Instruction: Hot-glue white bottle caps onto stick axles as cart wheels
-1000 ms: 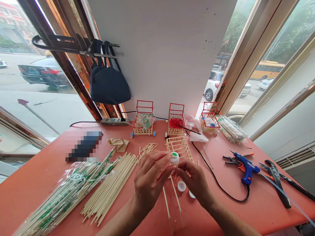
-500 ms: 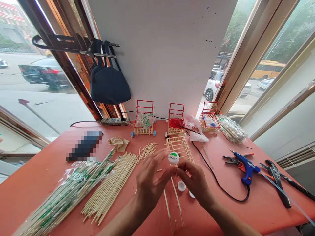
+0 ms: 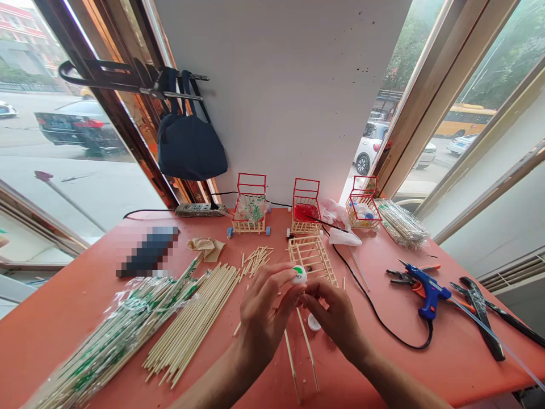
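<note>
My left hand (image 3: 266, 301) is closed on a white bottle cap (image 3: 300, 275) with a green print on its top. Against the cap's lower edge, the fingertips of my right hand (image 3: 332, 304) are pinched together beside my left thumb; what they grip is hidden. Below the hands, another white bottle cap (image 3: 314, 322) lies on the table, partly covered by my right hand. Two bamboo sticks (image 3: 309, 352) point toward me. Just beyond my fingers sits a frame of glued bamboo sticks (image 3: 310, 253).
Three small stick carts with red handles, one a cart (image 3: 305, 213) with a red tub, stand along the wall. Bamboo skewers (image 3: 193, 324) lie left, beside a bagged bundle (image 3: 106, 335). At right are a blue glue gun (image 3: 430, 292), its black cord and pliers (image 3: 479, 312).
The cap has tilted and turned in my left hand, so its printed top shows less. My right hand has shifted slightly left and now covers more of the loose caps.
</note>
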`<action>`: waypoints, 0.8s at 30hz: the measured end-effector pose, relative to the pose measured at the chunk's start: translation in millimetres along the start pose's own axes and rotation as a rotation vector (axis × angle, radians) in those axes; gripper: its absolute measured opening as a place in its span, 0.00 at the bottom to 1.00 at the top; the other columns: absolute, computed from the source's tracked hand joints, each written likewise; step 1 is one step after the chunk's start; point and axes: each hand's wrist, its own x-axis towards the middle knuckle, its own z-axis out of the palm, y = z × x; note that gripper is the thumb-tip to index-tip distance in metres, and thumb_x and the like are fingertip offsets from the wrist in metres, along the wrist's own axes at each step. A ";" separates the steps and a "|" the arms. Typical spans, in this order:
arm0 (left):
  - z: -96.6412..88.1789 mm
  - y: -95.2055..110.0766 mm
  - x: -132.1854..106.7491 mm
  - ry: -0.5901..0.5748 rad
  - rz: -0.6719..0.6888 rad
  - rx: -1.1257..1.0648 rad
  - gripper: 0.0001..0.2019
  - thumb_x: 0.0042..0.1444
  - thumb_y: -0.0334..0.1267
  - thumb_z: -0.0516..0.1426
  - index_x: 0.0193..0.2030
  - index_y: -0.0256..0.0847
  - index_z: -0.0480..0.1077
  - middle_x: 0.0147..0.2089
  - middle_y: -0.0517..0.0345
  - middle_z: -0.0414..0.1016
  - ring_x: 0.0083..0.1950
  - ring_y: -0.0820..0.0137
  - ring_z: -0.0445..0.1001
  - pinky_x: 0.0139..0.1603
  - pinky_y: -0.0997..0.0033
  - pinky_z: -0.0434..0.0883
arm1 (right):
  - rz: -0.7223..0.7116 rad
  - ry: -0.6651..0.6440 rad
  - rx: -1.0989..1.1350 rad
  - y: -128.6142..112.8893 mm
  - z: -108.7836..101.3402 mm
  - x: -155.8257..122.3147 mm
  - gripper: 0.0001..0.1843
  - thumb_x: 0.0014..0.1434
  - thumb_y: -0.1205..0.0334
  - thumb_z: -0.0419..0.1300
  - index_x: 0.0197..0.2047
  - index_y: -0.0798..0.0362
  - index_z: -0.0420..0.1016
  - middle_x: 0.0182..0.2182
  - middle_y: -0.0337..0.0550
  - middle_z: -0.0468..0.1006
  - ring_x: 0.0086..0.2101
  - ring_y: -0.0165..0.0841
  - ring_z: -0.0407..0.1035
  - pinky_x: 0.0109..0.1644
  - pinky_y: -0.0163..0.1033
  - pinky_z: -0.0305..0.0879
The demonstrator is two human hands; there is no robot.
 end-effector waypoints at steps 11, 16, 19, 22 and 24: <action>1.1 -4.2 -4.7 0.010 -0.012 -0.009 0.10 0.64 0.26 0.62 0.49 0.43 0.74 0.49 0.52 0.80 0.50 0.65 0.80 0.50 0.65 0.77 | 0.010 -0.028 0.012 -2.3 -1.0 -1.0 0.05 0.66 0.62 0.63 0.37 0.49 0.79 0.30 0.38 0.85 0.29 0.32 0.78 0.34 0.34 0.69; 1.1 -3.1 -4.4 0.024 -0.040 -0.008 0.07 0.65 0.29 0.61 0.46 0.44 0.76 0.48 0.51 0.80 0.48 0.64 0.82 0.47 0.64 0.79 | 0.006 -0.024 0.002 -1.1 -0.3 -0.9 0.06 0.66 0.59 0.63 0.37 0.50 0.79 0.30 0.39 0.85 0.29 0.32 0.78 0.33 0.35 0.69; 1.2 -1.7 -3.2 0.032 -0.043 -0.010 0.06 0.65 0.30 0.62 0.46 0.43 0.75 0.47 0.53 0.81 0.48 0.65 0.82 0.48 0.66 0.79 | 0.004 -0.026 -0.007 -0.7 -0.4 -0.5 0.06 0.66 0.60 0.63 0.36 0.49 0.79 0.29 0.39 0.85 0.28 0.32 0.77 0.33 0.34 0.69; 1.4 -1.0 -2.6 0.045 -0.064 0.005 0.11 0.64 0.33 0.64 0.52 0.44 0.72 0.47 0.54 0.82 0.49 0.65 0.82 0.49 0.66 0.78 | 0.006 -0.030 0.007 -0.6 -0.5 -0.4 0.05 0.66 0.62 0.63 0.36 0.49 0.79 0.29 0.38 0.85 0.29 0.32 0.78 0.33 0.34 0.68; 1.5 -1.5 -2.3 0.049 -0.058 0.018 0.14 0.64 0.34 0.64 0.55 0.44 0.71 0.46 0.55 0.82 0.48 0.64 0.82 0.49 0.66 0.78 | 0.006 -0.028 0.014 -0.7 -0.4 -0.4 0.05 0.65 0.63 0.63 0.36 0.49 0.79 0.29 0.38 0.85 0.29 0.31 0.78 0.34 0.33 0.68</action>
